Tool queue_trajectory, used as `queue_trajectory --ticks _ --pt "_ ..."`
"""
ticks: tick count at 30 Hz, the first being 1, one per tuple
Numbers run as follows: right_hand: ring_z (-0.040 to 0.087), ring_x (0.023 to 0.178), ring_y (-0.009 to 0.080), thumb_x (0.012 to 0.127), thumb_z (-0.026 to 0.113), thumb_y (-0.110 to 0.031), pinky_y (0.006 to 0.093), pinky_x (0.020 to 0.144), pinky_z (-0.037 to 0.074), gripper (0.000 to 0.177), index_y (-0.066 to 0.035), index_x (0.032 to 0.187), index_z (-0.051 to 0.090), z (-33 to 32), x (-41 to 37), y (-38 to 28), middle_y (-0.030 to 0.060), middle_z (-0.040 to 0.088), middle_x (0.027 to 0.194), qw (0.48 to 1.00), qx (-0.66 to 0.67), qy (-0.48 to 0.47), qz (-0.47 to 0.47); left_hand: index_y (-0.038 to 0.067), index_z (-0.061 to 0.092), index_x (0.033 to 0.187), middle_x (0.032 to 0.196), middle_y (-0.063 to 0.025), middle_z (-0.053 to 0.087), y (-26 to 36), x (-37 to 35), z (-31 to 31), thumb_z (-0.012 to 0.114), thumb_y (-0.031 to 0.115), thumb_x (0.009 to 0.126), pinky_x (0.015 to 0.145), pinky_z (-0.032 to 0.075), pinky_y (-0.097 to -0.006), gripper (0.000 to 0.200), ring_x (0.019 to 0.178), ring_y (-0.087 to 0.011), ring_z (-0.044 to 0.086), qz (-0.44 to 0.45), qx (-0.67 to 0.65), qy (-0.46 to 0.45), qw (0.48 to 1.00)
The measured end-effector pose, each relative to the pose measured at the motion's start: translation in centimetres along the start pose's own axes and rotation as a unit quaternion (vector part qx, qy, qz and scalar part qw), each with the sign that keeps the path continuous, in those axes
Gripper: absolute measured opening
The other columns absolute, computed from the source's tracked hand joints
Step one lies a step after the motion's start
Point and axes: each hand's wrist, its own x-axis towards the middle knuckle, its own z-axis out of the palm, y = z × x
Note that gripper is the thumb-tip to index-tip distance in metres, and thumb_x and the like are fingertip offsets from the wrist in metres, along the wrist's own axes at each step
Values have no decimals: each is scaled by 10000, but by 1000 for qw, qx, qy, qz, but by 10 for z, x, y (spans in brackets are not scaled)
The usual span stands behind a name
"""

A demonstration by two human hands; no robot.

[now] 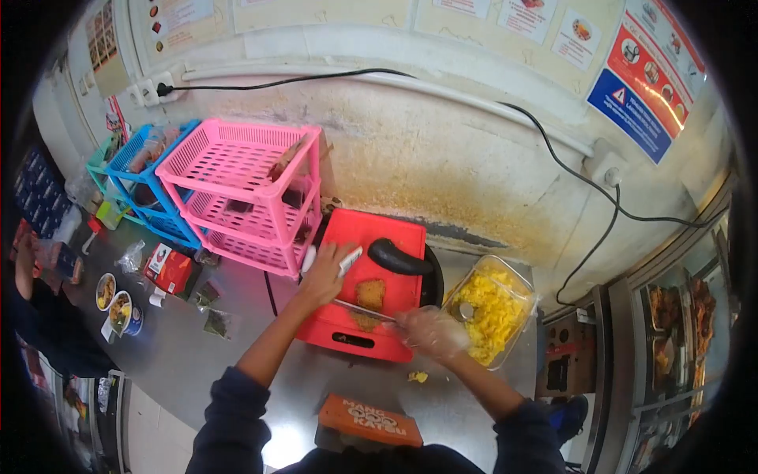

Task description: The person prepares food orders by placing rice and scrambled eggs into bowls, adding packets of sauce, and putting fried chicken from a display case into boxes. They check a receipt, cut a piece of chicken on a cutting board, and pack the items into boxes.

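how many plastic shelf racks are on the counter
3: a pink rack just left of the red cutting board, a blue rack on its left, and a teal rack partly hidden behind the blue one. More may sit out of view.

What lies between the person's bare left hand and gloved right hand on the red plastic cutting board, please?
In the head view, a brown breaded cutlet lies between the left hand and right hand, with a thin metal knife across it.
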Motion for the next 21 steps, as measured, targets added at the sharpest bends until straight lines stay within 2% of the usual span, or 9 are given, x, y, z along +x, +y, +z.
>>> queue_trajectory --ticks 3,5,7,10,12,14,18,19,21 --pt "611 795 310 899 418 -343 415 721 478 333 -52 868 577 17 4 2 162 616 807 999 35 -35 8 50 390 1225 984 -189 437 3 1 -7 474 -15 680 877 333 -445 556 974 -359 413 6 -19 16 1000" --pt "613 787 309 905 399 -368 406 709 479 369 -52 859 586 4 8 1 152 620 794 999 -37 -35 2 48 395 1219 996 -189 440 -2 11 -14 477 -1 688 885 323 -463 540 987 -361 410 3 -11 22 1000" --pt "616 773 303 904 395 -374 402 698 482 375 -57 851 588 21 9 -3 145 621 784 998 -17 -53 10 53 426 1212 1045 -195 453 -9 -13 2 415 78 752 856 316 -487 460 962 -375 409 59 -22 65 996" --pt "618 754 294 899 396 -377 400 681 486 377 -59 838 589 10 4 -5 137 622 770 998 15 -55 12 49 435 1199 1026 -180 459 -9 -13 9 424 74 757 828 319 -485 443 938 -366 416 10 -7 -5 1000" --pt "618 747 292 895 401 -375 403 674 488 373 -58 833 588 -14 7 -3 137 621 767 999 26 -47 -4 34 435 1190 1010 -182 461 13 8 -25 437 69 766 808 331 -461 425 913 -363 423 5 5 4 1000" --pt "610 758 294 886 424 -352 413 689 479 333 -65 837 587 -29 5 0 145 611 763 997 -28 -61 34 56 405 1212 967 -201 427 30 22 -44 470 0 664 830 326 -475 554 932 -383 415 20 -58 81 995" --pt "602 756 295 874 458 -317 421 685 472 273 -75 834 578 36 37 52 150 597 745 1000 21 16 17 62 386 1234 976 -196 431 -24 30 36 492 5 677 874 315 -481 570 976 -381 414 -6 -53 74 996" --pt "602 759 292 865 474 -304 420 679 468 250 -77 833 573 37 47 61 147 596 756 999 -20 15 -21 43 390 1221 969 -192 433 -25 29 33 491 8 674 858 323 -471 558 969 -366 416 29 15 64 997" --pt "601 762 289 855 490 -291 419 673 464 228 -78 832 568 28 36 50 144 596 767 998 -48 2 -50 38 393 1215 968 -191 431 -11 27 19 495 11 671 848 327 -467 555 961 -361 415 21 25 46 998"
